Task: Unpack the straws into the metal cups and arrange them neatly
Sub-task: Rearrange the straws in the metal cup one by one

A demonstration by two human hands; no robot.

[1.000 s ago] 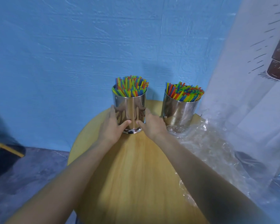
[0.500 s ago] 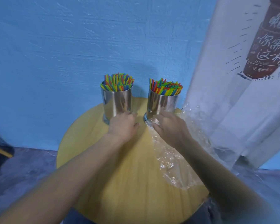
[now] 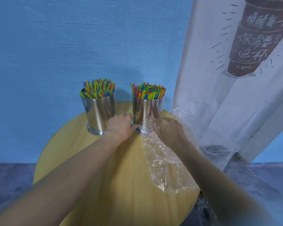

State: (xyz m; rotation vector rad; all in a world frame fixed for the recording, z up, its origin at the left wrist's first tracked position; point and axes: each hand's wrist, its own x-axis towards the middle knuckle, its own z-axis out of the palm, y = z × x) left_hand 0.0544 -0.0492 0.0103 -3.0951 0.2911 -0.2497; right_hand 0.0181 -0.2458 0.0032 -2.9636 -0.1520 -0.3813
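Crumpled clear plastic wrapper lies empty on the round yellow wooden table. Left hand fingers curl against the right shiny metal cup; right hand is beside it, can't tell its grip. Colourful plastic straws already fill it and the left shiny metal cup, so I'd guess only tidying remains.

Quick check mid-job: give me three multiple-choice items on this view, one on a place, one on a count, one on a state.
1. Where is the plastic wrap? A inside a cup; B on the floor; C on the table, right side.
2. How many cups hold straws? A one; B two; C three.
3. How do the cups stand? A upright; B tipped; C stacked.
Answers: C, it lies on the wood by the right hand. B, left cup and right cup are both full. A, both rest on their bases.
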